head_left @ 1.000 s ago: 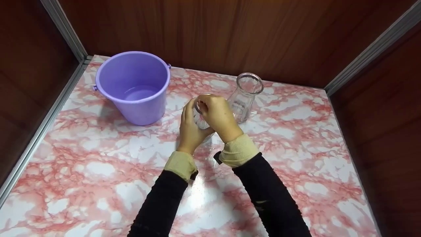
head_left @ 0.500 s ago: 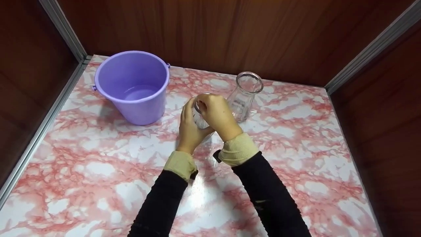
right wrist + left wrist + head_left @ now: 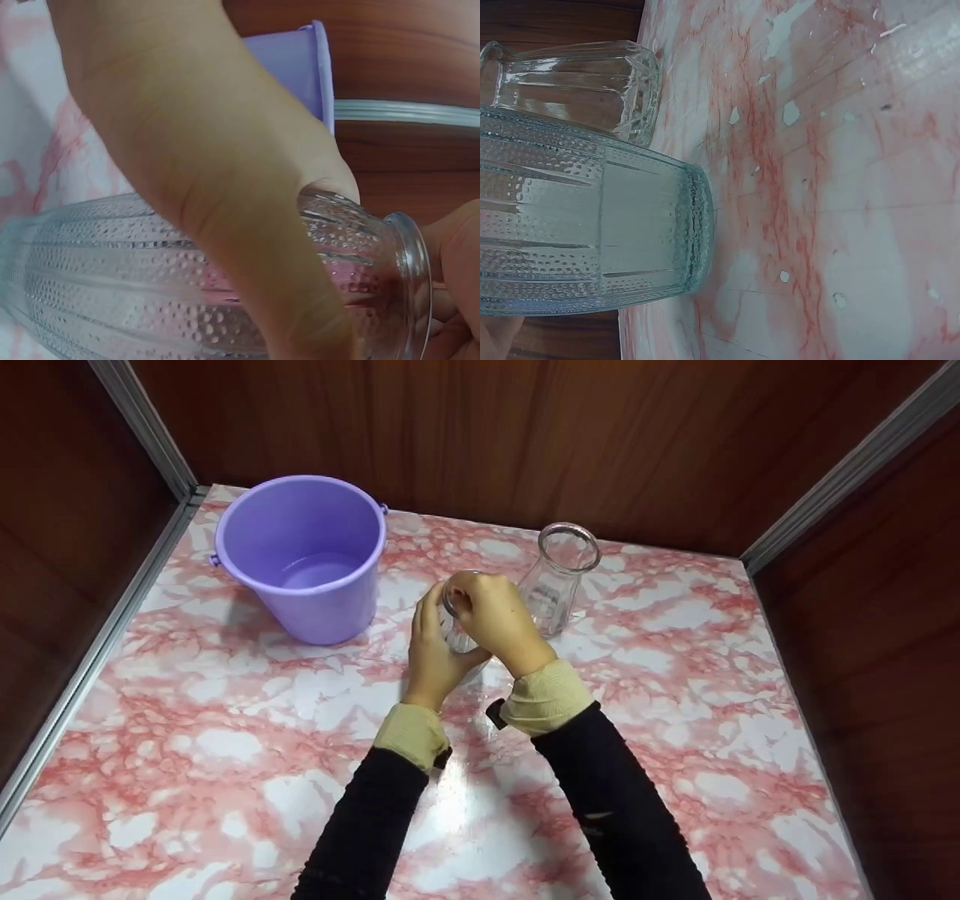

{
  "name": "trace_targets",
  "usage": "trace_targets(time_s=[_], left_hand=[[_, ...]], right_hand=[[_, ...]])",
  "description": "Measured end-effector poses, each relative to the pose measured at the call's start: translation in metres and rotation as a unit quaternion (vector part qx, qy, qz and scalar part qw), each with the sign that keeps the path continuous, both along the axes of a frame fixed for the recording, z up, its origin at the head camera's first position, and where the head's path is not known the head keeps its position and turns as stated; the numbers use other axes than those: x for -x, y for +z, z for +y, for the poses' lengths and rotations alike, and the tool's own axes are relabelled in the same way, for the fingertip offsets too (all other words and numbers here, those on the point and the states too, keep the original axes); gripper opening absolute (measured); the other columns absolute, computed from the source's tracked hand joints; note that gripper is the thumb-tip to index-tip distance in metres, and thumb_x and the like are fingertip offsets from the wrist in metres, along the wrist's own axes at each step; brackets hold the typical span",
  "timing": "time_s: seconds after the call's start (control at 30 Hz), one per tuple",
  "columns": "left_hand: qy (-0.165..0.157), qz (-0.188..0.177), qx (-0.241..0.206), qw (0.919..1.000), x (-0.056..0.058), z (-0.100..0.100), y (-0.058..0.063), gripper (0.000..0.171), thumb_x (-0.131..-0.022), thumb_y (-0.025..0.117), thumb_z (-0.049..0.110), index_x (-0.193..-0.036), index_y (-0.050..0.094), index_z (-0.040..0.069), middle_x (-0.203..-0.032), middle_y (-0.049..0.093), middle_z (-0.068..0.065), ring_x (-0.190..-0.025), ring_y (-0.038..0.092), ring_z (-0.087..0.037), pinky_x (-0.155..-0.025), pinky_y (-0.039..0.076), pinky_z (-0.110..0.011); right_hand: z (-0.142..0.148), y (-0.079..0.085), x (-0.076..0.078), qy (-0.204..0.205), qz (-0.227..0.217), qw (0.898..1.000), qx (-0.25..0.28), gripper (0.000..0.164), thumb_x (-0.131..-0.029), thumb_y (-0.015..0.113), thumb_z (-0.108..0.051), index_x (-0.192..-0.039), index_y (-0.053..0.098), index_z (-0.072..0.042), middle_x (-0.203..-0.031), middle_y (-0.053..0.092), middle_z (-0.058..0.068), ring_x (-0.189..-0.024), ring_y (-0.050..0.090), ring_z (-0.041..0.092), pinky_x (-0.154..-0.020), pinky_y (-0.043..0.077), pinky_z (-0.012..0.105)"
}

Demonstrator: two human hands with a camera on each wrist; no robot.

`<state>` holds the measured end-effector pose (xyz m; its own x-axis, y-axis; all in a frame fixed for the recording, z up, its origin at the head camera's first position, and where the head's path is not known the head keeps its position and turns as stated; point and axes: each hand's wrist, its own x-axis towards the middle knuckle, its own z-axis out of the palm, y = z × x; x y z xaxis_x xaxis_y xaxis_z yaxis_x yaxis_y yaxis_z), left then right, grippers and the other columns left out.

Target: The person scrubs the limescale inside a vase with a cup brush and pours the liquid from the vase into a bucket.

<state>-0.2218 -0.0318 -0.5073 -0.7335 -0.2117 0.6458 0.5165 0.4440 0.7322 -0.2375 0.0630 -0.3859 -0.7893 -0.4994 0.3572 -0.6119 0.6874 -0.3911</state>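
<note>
In the head view, my left hand [image 3: 435, 652] grips a clear glass vase [image 3: 457, 641] around its side, just left of centre on the table. The left wrist view shows this vase [image 3: 577, 217] tilted, with dotted, ribbed walls and a thick base. My right hand [image 3: 499, 619] is curled over the vase's mouth. In the right wrist view, its fingers [image 3: 461, 270] are bent at the rim. Something pink [image 3: 349, 277] shows through the glass below them; its kind is unclear. A second glass vase [image 3: 551, 592], flared at the rim, stands upright just right of my right hand.
A purple bucket [image 3: 322, 604] stands at the back left, with what looks like a little water inside. The marbled red and white table [image 3: 225, 742] has wet spots before the hands. Brown wood-look panels [image 3: 465, 435] enclose the back and sides.
Both hands stay nearly in place on the vase. The right wrist has shifted very slightly. The pinkish patch seen through the glass a second ago is less visible in the head view.
</note>
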Motion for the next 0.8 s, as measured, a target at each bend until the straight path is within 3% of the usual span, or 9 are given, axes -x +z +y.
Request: trace_targets(time_s=[0.23,0.5,0.8], left_hand=[[-0.002,-0.01,-0.005,0.9999,-0.0003,0.0007,0.0003,0.099,-0.061,0.087,0.034,-0.141,0.037,0.002,-0.136,0.048,-0.013,-0.128,0.042,-0.023,-0.112,0.029,-0.033],[-0.002,-0.016,-0.004,0.9999,0.0001,0.0002,0.0025,0.099,-0.062,0.087,0.033,-0.141,0.037,0.001,-0.137,0.047,-0.013,-0.129,0.041,-0.022,-0.113,0.029,-0.032],[0.005,-0.018,0.0,0.9998,-0.0015,-0.0003,0.0012,0.099,-0.063,0.085,0.036,-0.141,0.037,0.001,-0.138,0.046,-0.014,-0.128,0.041,-0.022,-0.112,0.03,-0.031]], right_hand=[[0.0014,0.0016,0.0027,-0.013,-0.028,1.0,0.0,0.007,-0.087,0.057,-0.002,-0.084,0.063,-0.002,-0.071,0.06,0.008,-0.063,0.053,0.02,-0.058,0.047,0.035],[0.0016,0.0028,0.0033,-0.02,-0.031,0.999,0.009,0.01,-0.088,0.059,-0.004,-0.091,0.067,-0.001,-0.077,0.065,0.01,-0.068,0.059,0.023,-0.062,0.05,0.036],[0.0015,0.0029,0.0031,0.001,-0.041,0.999,0.021,0.011,-0.089,0.061,-0.001,-0.087,0.071,-0.004,-0.082,0.069,0.005,-0.074,0.062,0.016,-0.069,0.051,0.029]])
